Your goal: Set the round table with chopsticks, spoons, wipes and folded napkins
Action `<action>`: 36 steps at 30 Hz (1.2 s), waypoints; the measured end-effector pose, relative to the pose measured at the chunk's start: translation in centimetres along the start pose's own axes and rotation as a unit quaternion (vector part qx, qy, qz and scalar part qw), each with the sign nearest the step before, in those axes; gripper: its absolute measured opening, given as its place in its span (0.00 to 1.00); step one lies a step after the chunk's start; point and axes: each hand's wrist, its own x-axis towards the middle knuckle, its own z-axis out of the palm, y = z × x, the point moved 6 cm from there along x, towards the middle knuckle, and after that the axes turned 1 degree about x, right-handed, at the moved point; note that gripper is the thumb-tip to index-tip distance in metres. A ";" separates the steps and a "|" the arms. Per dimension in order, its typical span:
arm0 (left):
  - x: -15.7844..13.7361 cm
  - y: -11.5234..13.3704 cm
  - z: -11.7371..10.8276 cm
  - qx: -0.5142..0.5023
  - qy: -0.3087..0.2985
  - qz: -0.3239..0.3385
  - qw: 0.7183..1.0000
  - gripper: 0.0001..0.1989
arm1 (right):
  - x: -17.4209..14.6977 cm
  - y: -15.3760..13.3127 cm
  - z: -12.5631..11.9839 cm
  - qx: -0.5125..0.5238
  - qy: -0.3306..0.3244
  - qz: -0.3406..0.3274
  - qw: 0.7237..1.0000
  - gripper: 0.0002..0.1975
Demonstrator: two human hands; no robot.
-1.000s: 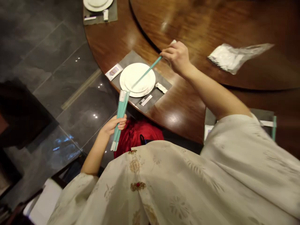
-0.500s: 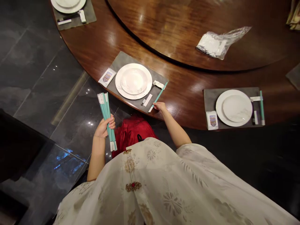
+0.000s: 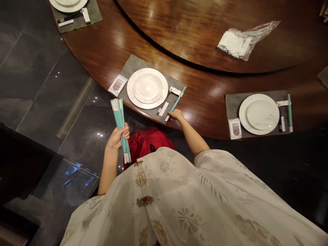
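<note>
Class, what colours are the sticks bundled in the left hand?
The sticks are turquoise with white ends, seen best in the head view.

Right hand (image 3: 176, 114) dropped from above the plate (image 3: 148, 88) to the placemat (image 3: 131, 65)'s near edge; teal chopsticks (image 3: 178, 100) now laid right of the black pair (image 3: 164, 102). Left hand (image 3: 118, 137)'s bundle (image 3: 119, 118) now leans left. Right-side plate (image 3: 260, 114) uncovered.
</note>
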 end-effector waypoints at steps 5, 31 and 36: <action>-0.1 0.5 -0.9 -0.010 -0.008 0.006 1.000 0.15 | 0.1 -0.1 0.8 -0.018 -0.005 0.003 1.000 0.15; 1.9 15.5 -13.2 -0.084 0.173 0.179 0.965 0.12 | -22.4 -33.0 12.3 0.098 -0.383 -0.389 0.832 0.18; 3.9 23.7 -18.0 -0.081 0.203 0.217 0.951 0.14 | -20.3 -42.0 14.0 0.081 -0.425 -0.383 0.816 0.15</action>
